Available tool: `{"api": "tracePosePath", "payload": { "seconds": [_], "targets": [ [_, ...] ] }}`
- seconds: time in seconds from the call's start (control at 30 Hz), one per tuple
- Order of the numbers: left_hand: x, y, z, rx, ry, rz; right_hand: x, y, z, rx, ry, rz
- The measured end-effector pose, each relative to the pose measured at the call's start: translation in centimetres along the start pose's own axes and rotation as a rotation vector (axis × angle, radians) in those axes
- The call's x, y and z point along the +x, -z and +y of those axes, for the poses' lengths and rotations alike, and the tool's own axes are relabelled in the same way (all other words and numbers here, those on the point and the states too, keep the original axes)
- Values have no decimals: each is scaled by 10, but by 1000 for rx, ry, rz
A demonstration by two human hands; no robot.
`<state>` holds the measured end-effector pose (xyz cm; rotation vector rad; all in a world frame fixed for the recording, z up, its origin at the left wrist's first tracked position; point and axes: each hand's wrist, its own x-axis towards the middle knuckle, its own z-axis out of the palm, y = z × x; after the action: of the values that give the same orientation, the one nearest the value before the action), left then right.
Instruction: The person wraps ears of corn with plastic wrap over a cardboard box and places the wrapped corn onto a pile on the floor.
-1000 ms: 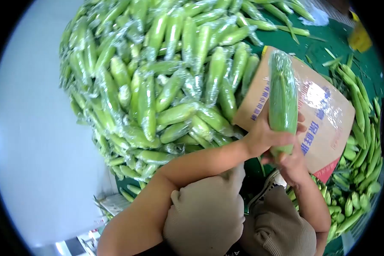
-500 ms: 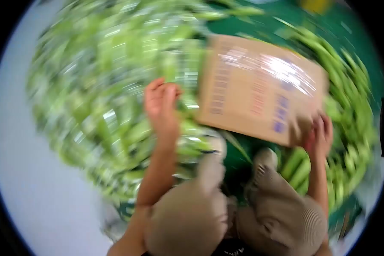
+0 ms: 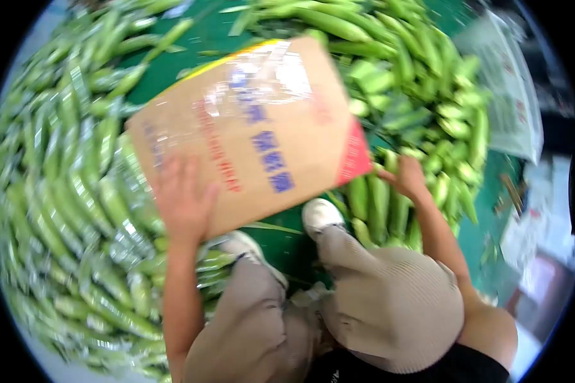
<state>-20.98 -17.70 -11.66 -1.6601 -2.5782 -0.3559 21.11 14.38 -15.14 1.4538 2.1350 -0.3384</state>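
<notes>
A brown cardboard piece [image 3: 236, 140] with blue and red print, a red corner and shiny clear tape lies tilted in front of me. My left hand [image 3: 184, 195] rests flat on its lower left part, fingers spread. Beyond the red corner, my right hand [image 3: 406, 175] is over green ears of corn [image 3: 377, 207], thumb stretched toward the cardboard; its other fingers are blurred and partly hidden. Husk-covered corn [image 3: 421, 51] is heaped along the right. On the left lie many ears in clear plastic wrap [image 3: 83, 204].
The ground is a green sheet [image 3: 281, 233]. My white shoes [image 3: 322, 216] stand just below the cardboard. At the upper right sits a translucent plastic bag [image 3: 508, 89]; papers [image 3: 524, 239] and scraps lie at the right edge.
The view has swung right. My left hand has come down onto the cardboard from above the wrapped corn. My right hand has left the cardboard's edge for the corn beside it.
</notes>
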Motion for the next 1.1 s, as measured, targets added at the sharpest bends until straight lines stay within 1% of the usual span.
{"api": "tracePosePath", "payload": {
  "seconds": [0.07,0.1,0.13,0.2,0.23,0.27,0.3,0.33,0.37,0.4,0.43,0.47,0.5,0.53,0.57,0.6,0.63,0.67,0.7,0.77,0.8,0.83,0.9,0.93,0.97,1.0,1.03,1.07,1.1],
  "targets": [
    [5,5,3,-84,45,100,-5,-24,15,501,233,26],
    [8,7,3,-137,71,154,-18,-37,14,523,242,51],
    [17,12,2,-105,76,155,-36,-49,15,540,232,85],
    [38,24,-1,-69,101,167,-68,-49,8,559,148,150],
    [40,17,-9,-31,119,118,-70,-52,14,558,193,245],
    [42,7,-18,3,124,67,-69,-45,28,781,-156,76],
    [46,1,-23,34,120,22,-61,-55,51,787,-11,183],
    [49,3,-22,43,147,4,-53,-48,57,788,139,294],
    [48,6,-18,55,178,-14,-39,-34,67,858,286,373],
    [43,7,-13,62,198,-53,-46,18,40,925,413,440],
    [38,7,-9,56,210,-60,-53,83,-12,1096,633,283],
    [37,8,-9,56,218,-56,-55,133,-67,1018,784,264],
    [40,10,-10,57,227,-39,-51,185,-119,526,1016,395],
    [40,12,-10,53,271,-19,-36,209,-166,371,1227,468],
    [37,12,-12,45,315,-1,-17,219,-213,214,1352,560],
    [38,11,-13,37,362,10,1,223,-256,155,1438,611],
    [47,10,-14,-3,244,166,20,222,-295,78,1491,665],
    [54,9,-17,-43,145,317,47,207,-342,9,1492,589],
    [58,14,-21,-77,50,465,61,192,-354,-76,1468,522],
    [108,33,-6,-100,-132,486,78,174,-360,58,1483,580],
    [129,34,3,-193,-116,400,83,173,-361,119,1494,614],
    [146,33,6,-290,-104,315,76,178,-356,68,1488,520],
    [161,11,-7,-238,-154,208,77,185,-328,135,1619,522],
    [167,3,-10,-212,-191,154,66,197,-300,192,1560,473],
    [171,3,-9,-236,-92,59,65,202,-267,321,1454,423],
    [174,4,-9,-251,-91,32,69,200,-228,450,1337,449],
    [174,8,-10,-262,-79,9,60,204,-199,439,1215,364],
    [170,12,-8,-274,-58,-15,65,189,-178,344,1122,361],
    [166,18,-8,-299,-38,-66,70,176,-175,284,1087,288]
  ]
}}
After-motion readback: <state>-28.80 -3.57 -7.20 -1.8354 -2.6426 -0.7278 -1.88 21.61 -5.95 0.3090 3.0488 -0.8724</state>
